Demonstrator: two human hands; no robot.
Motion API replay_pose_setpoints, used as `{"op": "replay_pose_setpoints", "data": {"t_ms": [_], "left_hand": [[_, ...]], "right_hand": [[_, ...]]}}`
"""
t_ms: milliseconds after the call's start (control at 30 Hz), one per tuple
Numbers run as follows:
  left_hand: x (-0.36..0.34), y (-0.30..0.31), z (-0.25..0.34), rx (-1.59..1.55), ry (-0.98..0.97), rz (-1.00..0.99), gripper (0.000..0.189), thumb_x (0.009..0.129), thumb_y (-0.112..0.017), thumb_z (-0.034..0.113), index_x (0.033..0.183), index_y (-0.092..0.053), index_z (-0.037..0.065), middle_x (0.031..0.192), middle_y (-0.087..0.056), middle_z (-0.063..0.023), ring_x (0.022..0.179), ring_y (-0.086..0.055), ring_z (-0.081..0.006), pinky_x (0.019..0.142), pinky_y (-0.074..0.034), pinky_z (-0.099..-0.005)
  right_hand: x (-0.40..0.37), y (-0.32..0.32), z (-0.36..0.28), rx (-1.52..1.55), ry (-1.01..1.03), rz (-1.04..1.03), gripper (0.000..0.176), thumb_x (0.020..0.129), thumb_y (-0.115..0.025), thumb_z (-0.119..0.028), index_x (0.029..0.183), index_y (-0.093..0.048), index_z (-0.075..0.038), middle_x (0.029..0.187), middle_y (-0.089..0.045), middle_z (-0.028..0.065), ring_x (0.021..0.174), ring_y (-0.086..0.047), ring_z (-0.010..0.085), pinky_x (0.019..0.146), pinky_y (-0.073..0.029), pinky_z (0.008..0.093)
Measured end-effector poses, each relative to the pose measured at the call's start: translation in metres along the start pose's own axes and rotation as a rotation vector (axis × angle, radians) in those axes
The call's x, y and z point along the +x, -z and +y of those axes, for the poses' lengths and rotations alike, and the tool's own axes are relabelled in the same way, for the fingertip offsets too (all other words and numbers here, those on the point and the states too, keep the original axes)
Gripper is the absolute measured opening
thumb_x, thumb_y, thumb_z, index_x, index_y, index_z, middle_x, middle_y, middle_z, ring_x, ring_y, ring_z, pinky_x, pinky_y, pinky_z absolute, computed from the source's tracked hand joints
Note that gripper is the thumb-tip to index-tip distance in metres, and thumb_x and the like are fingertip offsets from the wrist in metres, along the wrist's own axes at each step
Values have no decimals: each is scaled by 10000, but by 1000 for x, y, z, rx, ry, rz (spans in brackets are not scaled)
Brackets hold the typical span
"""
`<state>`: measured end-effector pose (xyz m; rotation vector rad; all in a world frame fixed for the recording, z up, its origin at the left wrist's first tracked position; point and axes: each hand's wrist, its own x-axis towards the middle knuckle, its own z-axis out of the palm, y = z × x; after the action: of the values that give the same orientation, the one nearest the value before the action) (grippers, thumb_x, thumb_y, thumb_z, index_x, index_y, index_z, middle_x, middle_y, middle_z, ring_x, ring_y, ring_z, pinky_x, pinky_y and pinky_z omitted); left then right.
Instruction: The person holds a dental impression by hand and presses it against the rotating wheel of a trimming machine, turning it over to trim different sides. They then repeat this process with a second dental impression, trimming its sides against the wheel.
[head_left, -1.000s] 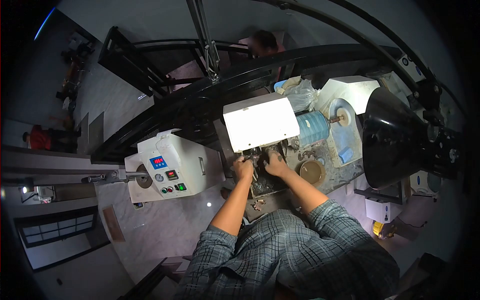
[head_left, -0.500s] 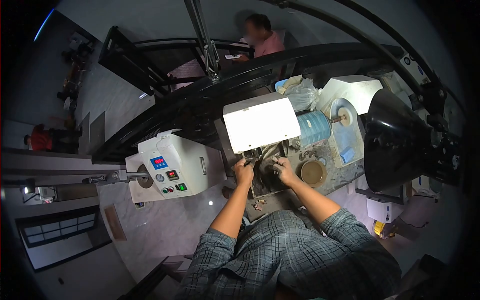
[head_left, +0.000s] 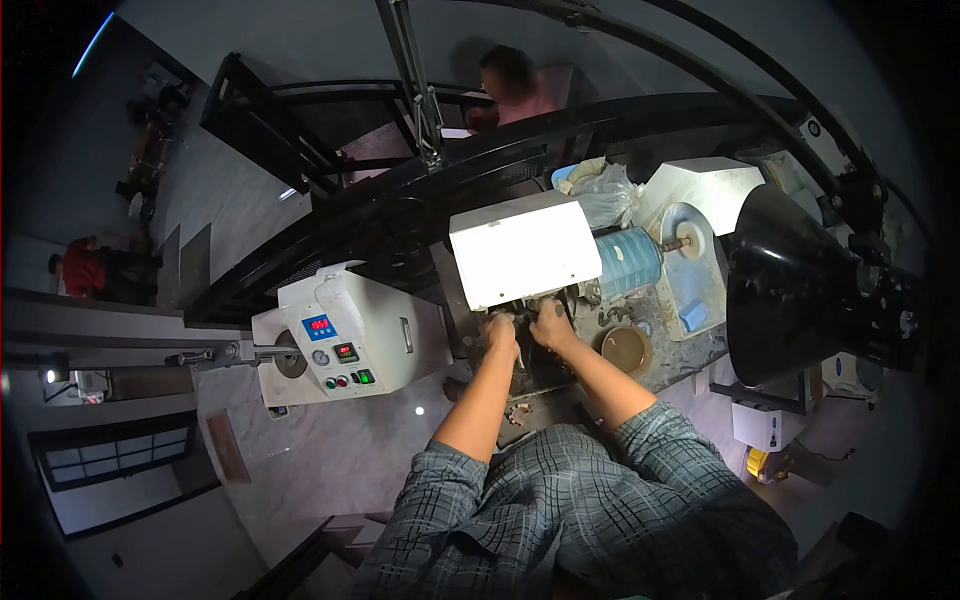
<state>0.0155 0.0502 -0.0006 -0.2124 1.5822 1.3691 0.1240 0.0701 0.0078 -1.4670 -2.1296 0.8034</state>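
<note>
Both hands are at the front opening of a white machine hood (head_left: 523, 252), over a dark, dirty work tray. My left hand (head_left: 501, 330) is closed, with its fingers curled just under the hood's lower edge. Close beside it on the right, my right hand (head_left: 551, 326) is also closed, knuckles up and fingertips tucked into the shadow. Whatever the fingers hold is hidden by the hands and the dark. A round brown bowl (head_left: 626, 352) of cloudy liquid stands to the right of my right hand.
A blue ribbed plastic container (head_left: 629, 262) lies beside the hood. Behind it is a plastic bag (head_left: 607, 200). A black lamp shade (head_left: 785, 285) hangs at right, near a wheel machine (head_left: 688, 235). At left stands a white control box (head_left: 365, 330). A person (head_left: 525, 90) sits beyond the railing.
My hands have moved forward toward the hood and closer together, and their fingers are now less visible. The person beyond the railing has lowered their head.
</note>
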Motion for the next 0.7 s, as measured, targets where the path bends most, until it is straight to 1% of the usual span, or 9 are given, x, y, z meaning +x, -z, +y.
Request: {"op": "replay_pose_setpoints", "data": {"t_ms": [100, 200, 267, 300, 367, 400, 533, 633, 700], "left_hand": [[8, 3, -2, 0, -35, -2, 169, 635, -496, -54, 552, -438, 81, 585, -428, 1, 539, -399, -122, 499, -332, -275], [-21, 14, 16, 50, -25, 80, 134, 663, -487, -52, 578, -478, 51, 635, -468, -8, 554, -434, -131, 513, -356, -285], [-41, 29, 29, 433, -261, -224, 45, 691, -534, -31, 720, -559, -9, 657, -511, -43, 559, -426, -125, 533, -374, -281], [-44, 33, 28, 435, -259, -222, 45, 691, -534, -31, 720, -559, -9, 657, -511, -43, 559, -426, -125, 533, -374, -281], [-45, 39, 27, 677, -523, -194, 233, 664, -535, -28, 885, -604, 0, 826, -552, -107, 750, -511, -224, 690, -410, -310], [-44, 40, 26, 679, -524, -194, 233, 664, -535, -28, 885, -604, 0, 826, -552, -107, 750, -511, -224, 690, -410, -310], [-42, 44, 20, 771, -532, -153, 316, 668, -573, 23, 982, -592, 1, 960, -548, -167, 960, -458, -287, 838, -360, -357], [-41, 41, 17, 760, -535, -122, 311, 667, -579, 34, 974, -592, -10, 983, -542, -177, 997, -446, -283, 853, -353, -353], [-31, 43, 10, 765, -551, -91, 312, 663, -577, 30, 972, -591, -16, 973, -541, -180, 994, -454, -268, 844, -361, -340]], "right_hand": [[1, -1, 1, 27, 60, 21, 230, 603, -565, -31, 801, -513, 73, 728, -529, 274, 747, -515, 431, 686, -432, 453], [-8, 6, 4, -12, 12, -137, 318, 617, -586, -45, 898, -518, 87, 823, -540, 282, 838, -520, 420, 753, -431, 431], [-14, 3, 12, 104, 52, -173, 489, 644, -622, -157, 1034, -471, 96, 1031, -490, 305, 1018, -459, 416, 885, -377, 412], [-22, 2, 9, 107, 50, -175, 489, 644, -622, -157, 1034, -471, 96, 1031, -490, 305, 1018, -459, 416, 885, -377, 412], [-46, -6, 3, -258, 32, -328, 665, 707, -583, -261, 1213, -331, 89, 1224, -354, 311, 1175, -327, 406, 994, -278, 388], [-54, -11, 8, -157, 85, -514, 738, 740, -539, -325, 1279, -228, 71, 1310, -241, 297, 1242, -220, 391, 1039, -198, 378], [-74, 23, -28, -19, 156, -833, 528, 750, -524, -255, 1150, -432, 77, 1186, -426, 282, 1132, -409, 360, 962, -328, 367], [-67, 23, -12, 210, -352, -825, 326, 788, -459, -173, 1051, -544, 0, 1104, -491, 240, 1020, -495, 330, 893, -383, 361], [-53, 6, 38, 424, -140, -731, 282, 790, -470, -136, 1015, -550, 14, 1027, -539, 215, 967, -528, 275, 856, -403, 335]]}}
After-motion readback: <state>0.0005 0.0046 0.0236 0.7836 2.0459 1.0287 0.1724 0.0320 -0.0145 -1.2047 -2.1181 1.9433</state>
